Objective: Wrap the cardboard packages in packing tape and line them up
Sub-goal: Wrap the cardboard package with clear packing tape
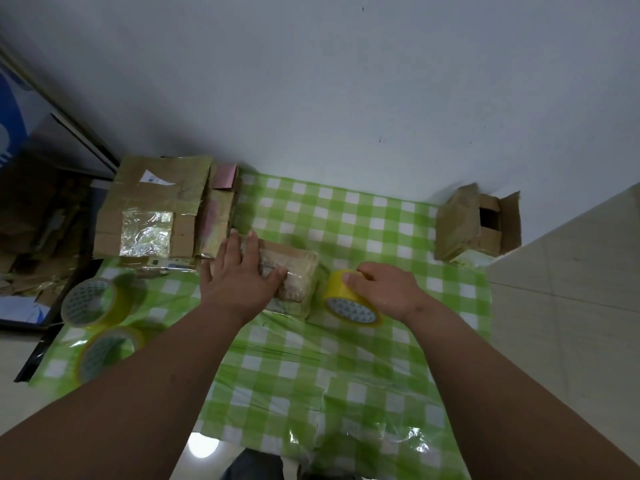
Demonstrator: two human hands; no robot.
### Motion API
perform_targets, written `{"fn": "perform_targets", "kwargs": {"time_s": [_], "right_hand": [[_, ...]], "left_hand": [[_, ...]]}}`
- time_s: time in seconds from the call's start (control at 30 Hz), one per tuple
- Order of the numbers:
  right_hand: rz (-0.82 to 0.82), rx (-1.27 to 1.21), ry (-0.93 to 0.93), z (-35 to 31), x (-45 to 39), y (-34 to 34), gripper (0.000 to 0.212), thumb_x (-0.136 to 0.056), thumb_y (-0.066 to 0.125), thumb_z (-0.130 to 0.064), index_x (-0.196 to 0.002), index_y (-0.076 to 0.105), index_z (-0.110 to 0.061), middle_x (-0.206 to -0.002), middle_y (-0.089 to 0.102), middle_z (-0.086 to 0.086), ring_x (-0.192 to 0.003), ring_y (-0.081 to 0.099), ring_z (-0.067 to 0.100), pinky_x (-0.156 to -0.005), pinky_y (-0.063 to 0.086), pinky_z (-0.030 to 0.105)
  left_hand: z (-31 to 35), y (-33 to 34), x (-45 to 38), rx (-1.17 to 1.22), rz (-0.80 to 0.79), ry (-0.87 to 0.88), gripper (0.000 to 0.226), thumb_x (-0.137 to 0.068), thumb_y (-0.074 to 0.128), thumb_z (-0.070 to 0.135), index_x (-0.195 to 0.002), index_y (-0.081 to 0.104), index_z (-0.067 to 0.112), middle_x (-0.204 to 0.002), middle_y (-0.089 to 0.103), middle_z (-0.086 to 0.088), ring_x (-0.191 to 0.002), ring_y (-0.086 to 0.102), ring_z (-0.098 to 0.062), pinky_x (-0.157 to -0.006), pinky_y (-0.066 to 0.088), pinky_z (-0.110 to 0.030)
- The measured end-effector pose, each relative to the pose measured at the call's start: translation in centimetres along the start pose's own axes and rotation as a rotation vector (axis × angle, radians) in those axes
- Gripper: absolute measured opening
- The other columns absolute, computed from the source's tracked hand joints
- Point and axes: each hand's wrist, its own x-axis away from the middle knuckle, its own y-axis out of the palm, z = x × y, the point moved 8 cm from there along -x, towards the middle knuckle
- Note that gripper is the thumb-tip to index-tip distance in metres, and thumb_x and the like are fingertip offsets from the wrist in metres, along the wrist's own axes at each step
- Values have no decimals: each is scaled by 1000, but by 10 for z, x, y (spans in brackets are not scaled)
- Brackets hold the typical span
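Note:
A small cardboard package [298, 271], shiny with tape, lies in the middle of the green checked cloth [346, 358]. My left hand [239, 275] presses flat on its left part with straight fingers. Just right of the package, my right hand [384, 289] grips a yellow tape roll [346, 303] that stands tilted on the cloth. Whether a strip of tape runs from the roll to the package is too blurred to tell.
Taped flat cardboard packages [152, 209] lie stacked at the back left, slimmer ones [220, 216] beside them. Two more tape rolls [91, 303] [107, 351] sit at the front left. An open cardboard box [478, 223] stands at the back right by the wall.

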Motion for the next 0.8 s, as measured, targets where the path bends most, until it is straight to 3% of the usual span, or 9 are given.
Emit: {"fn": "perform_targets", "kwargs": {"time_s": [0.13, 0.27, 0.33, 0.4, 0.5, 0.63, 0.7, 0.8], "right_hand": [[21, 54, -23, -21, -8, 12, 42, -97, 30, -63, -81, 49, -29, -80, 57, -11, -83, 52, 15, -83, 26, 40], [25, 40, -48, -28, -8, 10, 38, -99, 28, -60, -88, 51, -31, -84, 58, -10, -86, 50, 15, -86, 25, 41], [-1, -69, -32, -27, -6, 10, 32, -101, 33, -51, -93, 53, -28, -92, 57, -7, -90, 50, 16, -93, 31, 43], [-17, -244, -27, -28, -1, 10, 22, -98, 42, -33, -84, 53, -21, -88, 54, -3, -88, 50, 20, -93, 37, 46], [-29, -457, -55, -31, 11, 4, 9, -86, 52, -20, -80, 52, -14, -79, 46, 4, -78, 45, 23, -74, 37, 42], [-29, -632, -66, -34, 27, 0, 38, -62, 52, -30, -83, 56, 2, -76, 45, 5, -72, 43, 19, -65, 32, 34], [-3, -738, -62, -33, 33, 4, 44, -61, 55, -27, -84, 53, 9, -76, 44, 8, -71, 43, 19, -65, 32, 34], [38, -870, -62, -29, 40, 7, 33, -61, 58, -24, -80, 56, 4, -72, 46, 6, -69, 45, 17, -65, 34, 33]], "left_hand": [[5, 2, 4, 6, 0, -73, 105, -73, 26, 90, -154, -7, 32, -163, -14, 4, -150, -7, -20, -114, 7, -57], [11, 6, 3, 51, -17, -108, 130, -52, 31, 100, -154, -10, 30, -162, -17, 1, -148, -2, -30, -111, 19, -58], [10, 5, 0, 55, -18, -103, 134, -49, 32, 101, -154, -9, 30, -162, -16, 1, -148, 0, -32, -112, 19, -58], [11, 2, -3, 65, -10, -73, 136, -44, 31, 101, -155, -5, 30, -163, -15, 2, -148, 2, -33, -113, 17, -58], [19, -11, -4, 102, 38, -3, 134, -51, 51, 92, -155, 0, 26, -164, -9, 2, -147, 7, -34, -113, 18, -57], [31, -48, -5, 338, 175, 122, 121, -54, 84, 60, -148, 23, 14, -157, 23, -11, -139, 31, -34, -110, 32, -57], [38, -66, -5, 368, 221, 178, 103, -55, 89, 50, -138, 38, 14, -151, 32, -11, -135, 35, -31, -107, 35, -49], [52, -81, -6, 299, 214, 247, 82, -60, 88, 48, -126, 52, 15, -142, 43, -9, -129, 37, -28, -96, 30, -33]]}}
